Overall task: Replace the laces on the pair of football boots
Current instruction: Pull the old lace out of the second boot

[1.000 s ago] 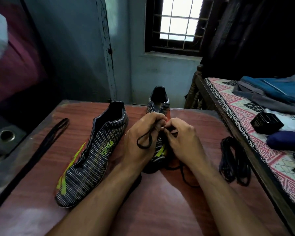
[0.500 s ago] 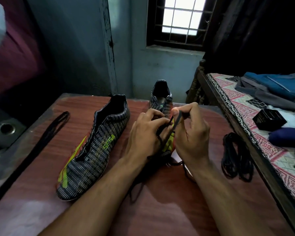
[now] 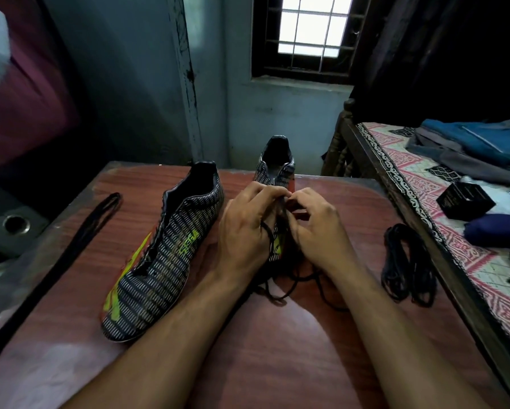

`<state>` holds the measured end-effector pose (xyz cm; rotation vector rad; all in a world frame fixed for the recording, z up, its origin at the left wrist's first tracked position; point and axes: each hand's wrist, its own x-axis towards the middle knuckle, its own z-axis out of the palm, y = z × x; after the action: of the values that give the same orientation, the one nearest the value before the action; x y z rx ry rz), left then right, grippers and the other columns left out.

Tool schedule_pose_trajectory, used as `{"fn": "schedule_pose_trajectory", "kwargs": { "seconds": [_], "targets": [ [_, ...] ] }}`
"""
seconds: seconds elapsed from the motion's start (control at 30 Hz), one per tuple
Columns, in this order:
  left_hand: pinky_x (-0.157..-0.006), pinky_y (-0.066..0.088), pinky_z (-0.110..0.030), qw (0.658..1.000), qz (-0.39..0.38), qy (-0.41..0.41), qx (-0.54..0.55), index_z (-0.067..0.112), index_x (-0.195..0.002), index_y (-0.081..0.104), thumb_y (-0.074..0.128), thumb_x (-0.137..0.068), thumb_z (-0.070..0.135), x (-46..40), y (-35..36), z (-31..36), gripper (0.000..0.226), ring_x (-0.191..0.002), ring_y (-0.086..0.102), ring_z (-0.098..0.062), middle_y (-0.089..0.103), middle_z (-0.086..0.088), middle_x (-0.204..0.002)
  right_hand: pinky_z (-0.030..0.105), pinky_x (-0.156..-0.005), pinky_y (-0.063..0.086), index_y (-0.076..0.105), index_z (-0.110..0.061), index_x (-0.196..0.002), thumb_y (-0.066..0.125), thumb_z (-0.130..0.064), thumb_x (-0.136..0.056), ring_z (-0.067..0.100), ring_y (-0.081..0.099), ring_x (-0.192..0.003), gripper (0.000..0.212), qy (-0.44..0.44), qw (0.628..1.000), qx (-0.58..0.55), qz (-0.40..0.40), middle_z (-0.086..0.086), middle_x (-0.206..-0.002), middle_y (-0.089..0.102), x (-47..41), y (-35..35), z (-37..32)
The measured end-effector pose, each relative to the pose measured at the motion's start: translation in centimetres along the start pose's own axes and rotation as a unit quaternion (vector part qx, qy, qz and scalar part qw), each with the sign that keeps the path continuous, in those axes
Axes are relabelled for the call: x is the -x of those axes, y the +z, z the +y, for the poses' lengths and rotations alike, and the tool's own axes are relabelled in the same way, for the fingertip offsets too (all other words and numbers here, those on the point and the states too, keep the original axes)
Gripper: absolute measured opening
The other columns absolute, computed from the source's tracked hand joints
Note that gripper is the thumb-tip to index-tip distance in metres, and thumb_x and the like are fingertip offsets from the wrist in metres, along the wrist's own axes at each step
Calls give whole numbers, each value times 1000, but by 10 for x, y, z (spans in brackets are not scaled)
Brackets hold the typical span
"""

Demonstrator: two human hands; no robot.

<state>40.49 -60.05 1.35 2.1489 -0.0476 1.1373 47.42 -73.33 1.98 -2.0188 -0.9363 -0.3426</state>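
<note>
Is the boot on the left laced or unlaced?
Unlaced: the left boot lies on the table with its throat gaping, no lace across it.

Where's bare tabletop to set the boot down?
Free: the near edge of the table between the forearms, and the strip between the flat lace and the unlaced boot. Crowded: around both hands and the coiled lace.

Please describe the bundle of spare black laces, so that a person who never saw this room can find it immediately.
Start from the reddish wooden table beside the bed. Near the table's right edge, right of the right hand, lies the coiled bundle of black laces. Unlike the straight black lace at the left edge, it is looped up in a heap, and no hand touches it.
</note>
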Motion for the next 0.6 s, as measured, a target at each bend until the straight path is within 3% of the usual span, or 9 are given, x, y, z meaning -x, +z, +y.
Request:
{"fn": "schedule_pose_trajectory", "kwargs": {
  "seconds": [0.07, 0.2, 0.27, 0.37, 0.5, 0.6],
  "targets": [
    [-83, 50, -52, 1000, -10, -13, -24, 24, -115, 71, 57, -99, 29, -2, 0, -1, 22, -98, 63, -23, 67, 6, -110, 40, -75, 53, 62, -11, -95, 59, -15, -99, 18, 60, -85, 6, -6, 1000, 14, 7, 0, -92, 60, 0, 3, -2],
    [-95, 48, -47, 993, -46, -101, -49, 29, -117, 68, 61, -90, 39, -4, 3, -3, 30, -108, 56, -22, 61, 6, -116, 14, -66, 41, 53, -16, -99, 48, -4, -103, -1, 55, -74, 14, 12, 995, -41, 89, -10, -82, 55, 2, 1, -13],
    [-98, 47, -39, 990, -57, -120, -39, 27, -109, 71, 62, -87, 36, -4, 4, -4, 26, -108, 56, -20, 59, 6, -112, 11, -62, 37, 50, -16, -101, 45, -1, -104, -3, 51, -67, 15, 11, 993, -55, 108, -12, -77, 51, 2, 1, -16],
    [-96, 44, -29, 988, -68, -130, -40, 27, -104, 73, 65, -86, 31, -5, 2, -3, 19, -108, 57, -18, 57, 8, -109, 26, -60, 48, 48, -15, -102, 41, -4, -107, 3, 55, -67, 14, 10, 985, -93, 144, -11, -79, 55, 2, 3, -19],
    [-94, 46, -33, 988, -74, -125, -59, 31, -104, 74, 66, -89, 33, -4, 2, -2, 17, -105, 56, -17, 58, 7, -107, 24, -70, 53, 46, -11, -105, 37, -5, -109, 9, 66, -76, 12, 10, 971, -126, 206, -5, -84, 66, 2, 2, -23],
    [-86, 48, -33, 988, -74, -125, -53, 33, -104, 74, 67, -95, 31, -3, 2, -1, 12, -100, 55, -16, 55, 7, -99, 42, -65, 55, 42, -14, -105, 33, -6, -110, 21, 63, -67, 13, 10, 959, -154, 238, -6, -75, 59, 2, 1, -28]
  ]
}}
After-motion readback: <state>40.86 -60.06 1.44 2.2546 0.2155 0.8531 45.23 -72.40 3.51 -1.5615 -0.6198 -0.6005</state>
